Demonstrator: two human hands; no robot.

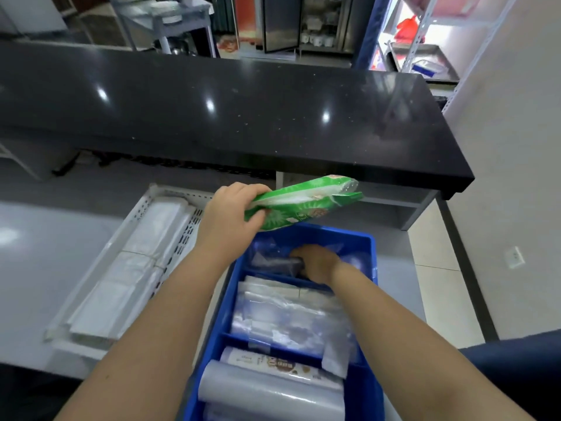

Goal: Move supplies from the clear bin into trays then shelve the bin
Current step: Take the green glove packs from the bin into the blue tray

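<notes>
A blue divided tray (372,256) stands in front of me on the grey counter. My left hand (230,217) holds a green plastic packet (303,202) in the air above the tray's far end. My right hand (315,262) reaches down into the far compartment, fingers closed around a dark roll in clear wrap (279,262). The middle compartment holds clear plastic bags (291,317). Rolls of plastic film (267,390) lie in the near compartment. A white perforated tray (142,208) with stacked white bags (133,262) sits to the left. No clear bin is in view.
A raised black glossy countertop (230,107) runs across behind the trays. Under its right end is an open grey shelf (397,205). Metal shelving (425,59) with a steel pan stands at the back right. White wall (516,177) on the right.
</notes>
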